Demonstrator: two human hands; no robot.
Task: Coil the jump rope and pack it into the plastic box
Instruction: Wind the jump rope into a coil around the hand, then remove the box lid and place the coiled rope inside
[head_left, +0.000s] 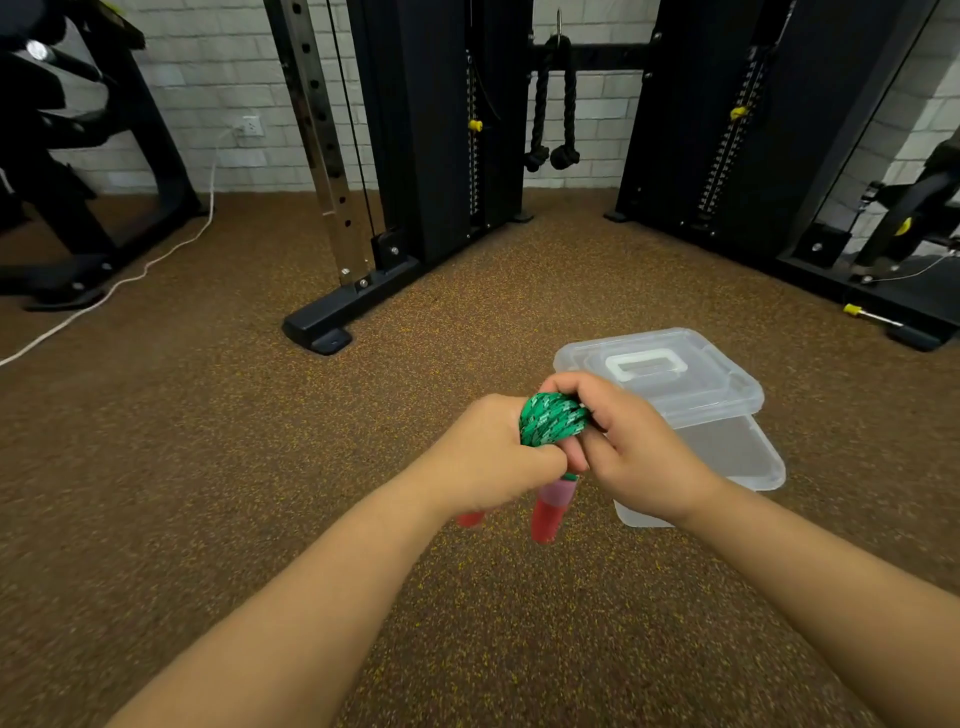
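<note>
both hands are squeezing the coiled green rope (553, 420) just in front of the box (727, 452): the left hand (493, 452) is fisted around the bundle, the right hand (618, 441) is pinching its top. two red handles (548, 512) are dangling below. if either grip is loosening, the coil is likely springing apart. the lid (660, 374) is sitting askew on the box, partly blocking the opening; the box is looking empty.

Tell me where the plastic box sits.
The plastic box sits on the brown floor right of centre, behind the right hand, its lid on.
</note>
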